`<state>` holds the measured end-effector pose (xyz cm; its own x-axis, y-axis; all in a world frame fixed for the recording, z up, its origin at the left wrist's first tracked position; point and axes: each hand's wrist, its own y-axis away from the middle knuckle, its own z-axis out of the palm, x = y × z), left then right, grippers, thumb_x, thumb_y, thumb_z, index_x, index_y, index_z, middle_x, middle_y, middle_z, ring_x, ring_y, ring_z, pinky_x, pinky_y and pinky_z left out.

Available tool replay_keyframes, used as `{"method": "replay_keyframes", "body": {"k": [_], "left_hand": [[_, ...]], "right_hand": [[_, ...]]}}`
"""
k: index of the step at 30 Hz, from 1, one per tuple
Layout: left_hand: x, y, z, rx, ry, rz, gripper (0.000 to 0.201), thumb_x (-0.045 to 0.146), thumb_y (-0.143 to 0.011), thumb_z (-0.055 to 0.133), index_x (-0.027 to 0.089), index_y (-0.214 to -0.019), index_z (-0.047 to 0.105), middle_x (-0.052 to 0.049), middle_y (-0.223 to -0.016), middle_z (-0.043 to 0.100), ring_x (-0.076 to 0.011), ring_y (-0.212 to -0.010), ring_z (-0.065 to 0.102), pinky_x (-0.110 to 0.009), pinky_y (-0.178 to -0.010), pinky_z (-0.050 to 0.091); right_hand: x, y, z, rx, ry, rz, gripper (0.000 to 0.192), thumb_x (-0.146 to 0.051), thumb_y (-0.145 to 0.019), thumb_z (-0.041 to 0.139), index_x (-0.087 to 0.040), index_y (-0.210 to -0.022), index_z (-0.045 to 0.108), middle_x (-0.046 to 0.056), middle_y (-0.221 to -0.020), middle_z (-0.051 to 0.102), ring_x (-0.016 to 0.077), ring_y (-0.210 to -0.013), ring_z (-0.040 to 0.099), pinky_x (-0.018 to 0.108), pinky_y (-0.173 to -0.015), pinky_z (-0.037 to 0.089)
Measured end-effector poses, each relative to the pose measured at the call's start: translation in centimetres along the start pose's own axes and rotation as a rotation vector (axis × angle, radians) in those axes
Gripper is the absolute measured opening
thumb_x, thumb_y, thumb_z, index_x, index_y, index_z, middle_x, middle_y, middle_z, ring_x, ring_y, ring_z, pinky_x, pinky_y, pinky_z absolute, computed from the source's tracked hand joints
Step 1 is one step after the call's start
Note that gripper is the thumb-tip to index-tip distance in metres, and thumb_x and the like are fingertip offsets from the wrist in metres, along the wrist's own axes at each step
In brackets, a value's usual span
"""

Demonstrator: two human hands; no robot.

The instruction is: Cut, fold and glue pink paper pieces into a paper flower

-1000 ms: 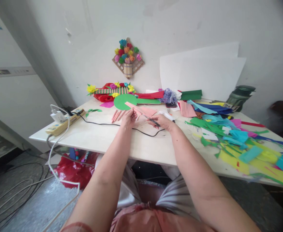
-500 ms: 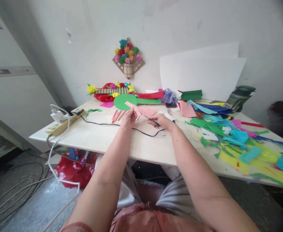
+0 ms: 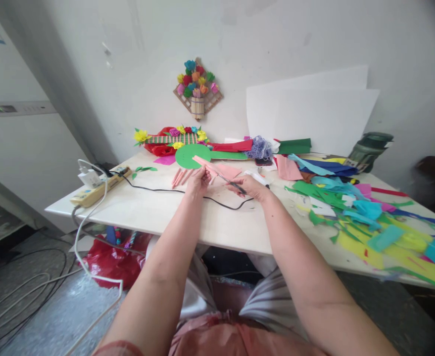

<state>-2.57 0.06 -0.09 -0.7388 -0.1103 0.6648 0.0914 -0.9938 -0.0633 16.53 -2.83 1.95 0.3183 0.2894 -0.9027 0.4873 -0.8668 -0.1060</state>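
Above the table [image 3: 158,210], fingers [image 3: 201,174] pinch pink paper [image 3: 222,170].

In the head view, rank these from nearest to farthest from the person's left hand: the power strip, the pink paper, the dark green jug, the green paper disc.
1. pink paper: held in the left hand, with the right hand's scissors at it.
2. green paper disc: just behind the hand.
3. power strip: far left on the table.
4. dark green jug: far right, by the wall.
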Motion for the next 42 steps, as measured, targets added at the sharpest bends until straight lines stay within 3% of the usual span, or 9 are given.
{"method": "replay_keyframes", "body": {"k": [14,23,34,42], "left_hand": [[-0.02,-0.07,-0.04,0.021,-0.011,0.002,0.017,0.017,-0.082,0.061,0.013,-0.065,0.057,0.002,-0.053,0.055,-0.0037,-0.044,0.052,-0.012,-0.049,0.045],[-0.16,-0.29,-0.29,0.031,-0.012,0.027,0.013,0.018,-0.078,0.065,0.013,-0.068,0.059,0.002,-0.056,0.059,-0.0042,-0.046,0.054,-0.013,-0.049,0.046],[-0.1,-0.17,0.03,0.064,0.009,0.038,0.013,0.014,-0.075,0.068,0.013,-0.066,0.059,0.003,-0.056,0.058,-0.0049,-0.048,0.056,-0.014,-0.053,0.048],[-0.33,-0.17,-0.17,-0.01,-0.014,0.073,0.011,0.013,-0.075,0.067,0.012,-0.067,0.061,0.002,-0.057,0.059,-0.0049,-0.052,0.058,-0.014,-0.057,0.049]], "right_hand": [[0.59,-0.32,-0.05,-0.014,-0.007,-0.019,0.049,-0.044,-0.065,0.07,-0.008,-0.099,0.071,-0.006,-0.047,0.045,0.0033,-0.038,0.033,0.02,-0.038,0.026],[0.06,-0.13,0.28,0.054,-0.056,0.041,0.048,-0.028,-0.068,0.072,-0.008,-0.111,0.061,-0.007,-0.046,0.049,0.0032,-0.037,0.037,0.018,-0.037,0.027],[0.2,-0.07,0.05,0.01,-0.074,0.032,0.043,-0.026,-0.07,0.071,-0.009,-0.107,0.061,-0.007,-0.047,0.051,0.0039,-0.036,0.039,0.018,-0.038,0.03],[0.05,0.08,0.0,0.006,-0.057,0.021,0.042,-0.029,-0.071,0.071,-0.009,-0.107,0.06,-0.007,-0.047,0.051,0.0035,-0.035,0.039,0.018,-0.037,0.03]]}}
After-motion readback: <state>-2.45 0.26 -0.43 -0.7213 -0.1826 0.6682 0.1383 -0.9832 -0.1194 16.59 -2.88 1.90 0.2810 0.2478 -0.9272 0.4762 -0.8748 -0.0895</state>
